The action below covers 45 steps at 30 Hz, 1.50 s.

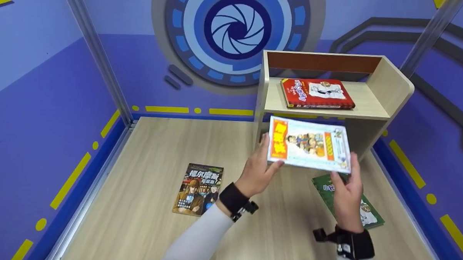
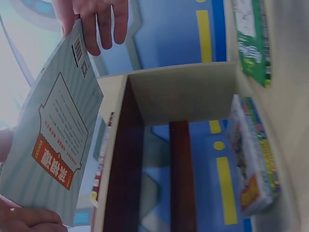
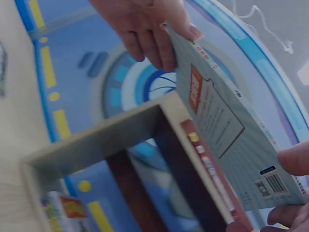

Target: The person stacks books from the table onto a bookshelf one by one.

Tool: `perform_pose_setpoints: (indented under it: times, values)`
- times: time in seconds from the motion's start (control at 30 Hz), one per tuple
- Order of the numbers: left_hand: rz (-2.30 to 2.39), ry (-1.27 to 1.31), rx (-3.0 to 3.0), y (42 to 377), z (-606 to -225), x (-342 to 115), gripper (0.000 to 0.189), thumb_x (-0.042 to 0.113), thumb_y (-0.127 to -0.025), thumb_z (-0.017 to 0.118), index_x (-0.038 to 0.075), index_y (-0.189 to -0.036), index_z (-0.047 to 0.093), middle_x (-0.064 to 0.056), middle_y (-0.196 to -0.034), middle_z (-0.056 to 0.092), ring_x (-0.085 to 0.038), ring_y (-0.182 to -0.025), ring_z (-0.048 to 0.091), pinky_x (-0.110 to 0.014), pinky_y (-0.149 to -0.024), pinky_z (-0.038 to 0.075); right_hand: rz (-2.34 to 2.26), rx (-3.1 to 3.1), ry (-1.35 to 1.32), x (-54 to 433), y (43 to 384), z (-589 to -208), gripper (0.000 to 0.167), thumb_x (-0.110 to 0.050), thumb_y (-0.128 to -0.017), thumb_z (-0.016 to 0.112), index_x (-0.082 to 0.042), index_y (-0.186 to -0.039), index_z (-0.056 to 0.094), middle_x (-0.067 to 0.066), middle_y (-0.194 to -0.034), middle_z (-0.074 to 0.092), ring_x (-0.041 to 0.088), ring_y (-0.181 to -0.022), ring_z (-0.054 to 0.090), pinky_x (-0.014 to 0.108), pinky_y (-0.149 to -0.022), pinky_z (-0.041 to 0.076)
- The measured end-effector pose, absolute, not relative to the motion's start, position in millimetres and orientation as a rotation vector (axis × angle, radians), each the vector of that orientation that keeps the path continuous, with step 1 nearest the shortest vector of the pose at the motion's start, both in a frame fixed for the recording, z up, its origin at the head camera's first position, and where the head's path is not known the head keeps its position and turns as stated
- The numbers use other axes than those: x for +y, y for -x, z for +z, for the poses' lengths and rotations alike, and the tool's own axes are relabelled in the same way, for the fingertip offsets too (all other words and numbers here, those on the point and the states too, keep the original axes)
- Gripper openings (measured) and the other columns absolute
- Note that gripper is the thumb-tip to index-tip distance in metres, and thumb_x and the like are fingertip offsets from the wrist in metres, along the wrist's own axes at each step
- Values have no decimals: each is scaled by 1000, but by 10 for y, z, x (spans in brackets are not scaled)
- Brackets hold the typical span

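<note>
Between both hands a thin light-blue book (image 1: 307, 144) is held up in front of the shelf, its illustrated cover facing up in the head view. My left hand (image 1: 258, 169) grips its left edge, thumb on the cover and fingers beneath. The right hand (image 1: 348, 195) pinches the lower right corner. Both wrist views show the striped back cover (image 2: 60, 130) with a barcode and an orange-red label. Behind it, a red book (image 1: 318, 93) lies flat on the top board of the wooden shelf (image 1: 397, 82).
A dark comic-style book (image 1: 199, 189) lies on the table (image 1: 133, 179) to the left. Partly under the right hand in view is a green book (image 1: 373, 213). Inside the shelf's lower compartment, books (image 2: 248, 159) are stacked. Blue walls (image 1: 42, 113) enclose the table.
</note>
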<state>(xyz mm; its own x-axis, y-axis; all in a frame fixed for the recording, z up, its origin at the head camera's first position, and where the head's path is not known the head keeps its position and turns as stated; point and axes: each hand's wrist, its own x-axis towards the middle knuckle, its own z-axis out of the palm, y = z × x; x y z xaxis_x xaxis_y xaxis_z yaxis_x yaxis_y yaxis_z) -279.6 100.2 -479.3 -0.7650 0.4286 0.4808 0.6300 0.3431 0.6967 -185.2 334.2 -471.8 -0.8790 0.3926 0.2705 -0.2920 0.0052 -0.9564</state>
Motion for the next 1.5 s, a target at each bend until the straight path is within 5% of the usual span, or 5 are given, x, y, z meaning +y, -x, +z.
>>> perform_pose_setpoints:
  times: [0.4, 0.77, 0.97, 1.1, 1.5]
  values:
    - [-1197, 1004, -2434, 3457, -4171, 1482, 79, 37, -109, 50, -5, -163, 9, -22, -170, 14, -27, -159, 14, -32, -127, 14, 1737, -1854, 171, 3830, 2644, -4197, 63, -4, -109, 39, -11, -166, 13, 6, -174, 10, 8, -158, 7, 21, -126, 11]
    - [-1078, 852, -2674, 4046, -3954, 1894, 75, 41, -112, 38, -1, -164, 4, -15, -173, 6, -22, -159, 5, -32, -129, 11, 1524, -2067, 423, 4203, 3367, -3993, 59, -17, -110, 45, -13, -165, 24, 1, -171, 22, 5, -154, 21, 19, -123, 19]
    - [-921, 734, -2763, 4181, -3911, 1994, 75, 40, -112, 38, -2, -164, 4, -21, -172, 3, -29, -160, 0, -34, -129, 11, 887, -2358, 408, 4266, 3597, -3976, 62, -25, -110, 48, -3, -163, 25, 17, -171, 19, 29, -160, 1, 52, -129, 5]
    - [-737, 743, -2752, 4156, -3958, 1959, 73, 36, -112, 40, -5, -163, 7, -26, -170, 4, -33, -159, 0, -36, -128, 10, 617, -2358, 376, 4144, 3561, -4152, 59, -22, -109, 50, 5, -158, 29, 27, -168, 21, 41, -158, 0, 67, -124, 3]
    - [-856, 919, -2500, 3579, -4408, 1536, 70, 29, -112, 43, -9, -161, 11, -28, -168, 8, -32, -159, 5, -40, -128, 10, 830, -2154, 186, 3577, 2962, -4750, 60, -14, -106, 58, 5, -157, 34, 23, -166, 27, 34, -159, 9, 51, -128, 3]
